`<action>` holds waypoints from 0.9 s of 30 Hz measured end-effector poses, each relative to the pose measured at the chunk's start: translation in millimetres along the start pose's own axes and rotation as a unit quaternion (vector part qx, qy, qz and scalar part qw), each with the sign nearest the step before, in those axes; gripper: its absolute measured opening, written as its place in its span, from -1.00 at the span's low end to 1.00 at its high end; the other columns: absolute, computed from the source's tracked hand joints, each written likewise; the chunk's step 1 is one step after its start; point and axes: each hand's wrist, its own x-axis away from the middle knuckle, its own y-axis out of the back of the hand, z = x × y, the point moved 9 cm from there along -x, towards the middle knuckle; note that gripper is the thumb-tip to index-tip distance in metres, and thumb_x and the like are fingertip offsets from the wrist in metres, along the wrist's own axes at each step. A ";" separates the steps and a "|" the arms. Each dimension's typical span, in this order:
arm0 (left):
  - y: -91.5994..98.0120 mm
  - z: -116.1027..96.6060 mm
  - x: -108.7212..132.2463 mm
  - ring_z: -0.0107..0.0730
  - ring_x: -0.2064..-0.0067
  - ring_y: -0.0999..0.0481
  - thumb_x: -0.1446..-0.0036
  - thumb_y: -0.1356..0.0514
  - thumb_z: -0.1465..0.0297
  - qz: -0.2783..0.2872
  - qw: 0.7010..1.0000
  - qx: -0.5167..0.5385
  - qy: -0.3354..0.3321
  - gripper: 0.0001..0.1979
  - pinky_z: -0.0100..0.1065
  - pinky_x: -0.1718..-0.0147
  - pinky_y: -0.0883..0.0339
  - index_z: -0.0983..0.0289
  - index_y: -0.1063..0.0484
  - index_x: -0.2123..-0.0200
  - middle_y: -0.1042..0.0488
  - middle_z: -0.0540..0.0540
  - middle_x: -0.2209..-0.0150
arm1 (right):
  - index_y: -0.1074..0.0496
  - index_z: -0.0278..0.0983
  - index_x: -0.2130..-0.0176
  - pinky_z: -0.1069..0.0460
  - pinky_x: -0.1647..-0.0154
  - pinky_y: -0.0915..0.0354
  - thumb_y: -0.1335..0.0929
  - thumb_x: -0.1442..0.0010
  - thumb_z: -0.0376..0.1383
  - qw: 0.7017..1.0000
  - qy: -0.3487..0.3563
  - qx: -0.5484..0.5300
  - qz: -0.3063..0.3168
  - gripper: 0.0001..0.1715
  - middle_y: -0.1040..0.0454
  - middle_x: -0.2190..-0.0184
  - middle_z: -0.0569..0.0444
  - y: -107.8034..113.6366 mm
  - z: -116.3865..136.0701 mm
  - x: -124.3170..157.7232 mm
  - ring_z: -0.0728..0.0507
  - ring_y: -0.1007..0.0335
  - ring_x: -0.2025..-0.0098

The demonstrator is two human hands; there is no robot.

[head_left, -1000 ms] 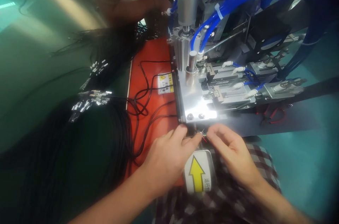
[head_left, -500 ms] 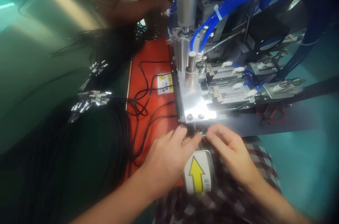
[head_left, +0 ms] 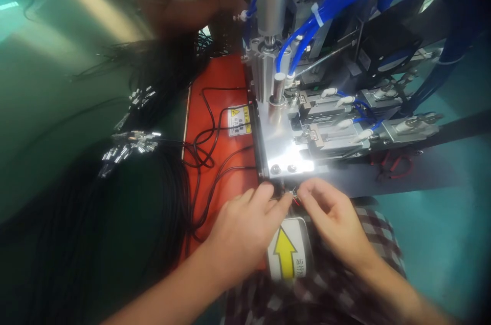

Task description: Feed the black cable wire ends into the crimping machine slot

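The left hand [head_left: 240, 225] sets its thumb at fine wires [head_left: 296, 202] just below the metal plate [head_left: 282, 148], presumably to steady them. The right hand [head_left: 333, 215], thumb and forefinger narrowed, adjoins them; overlap hides whether either hand grips one.

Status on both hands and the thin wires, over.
Left hand and right hand at thin red and whitish wires, exact grip unclear. Wires by shiny silver metal plate, near edge. Hands partly block view.
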 end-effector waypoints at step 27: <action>0.6 0.8 1.2 -0.39 0.48 -0.33 -0.28 0.04 0.49 -0.010 1.000 0.011 0.004 -0.65 -0.43 0.61 -0.22 0.26 -0.38 -0.07 -0.24 0.04 0.43 | -0.40 -0.27 0.45 0.09 0.48 -0.23 -0.37 -0.06 -0.11 0.989 -0.110 -0.094 0.009 -0.73 -0.38 0.50 0.10 6.9 -14.0 0.5 -0.07 -0.28 0.45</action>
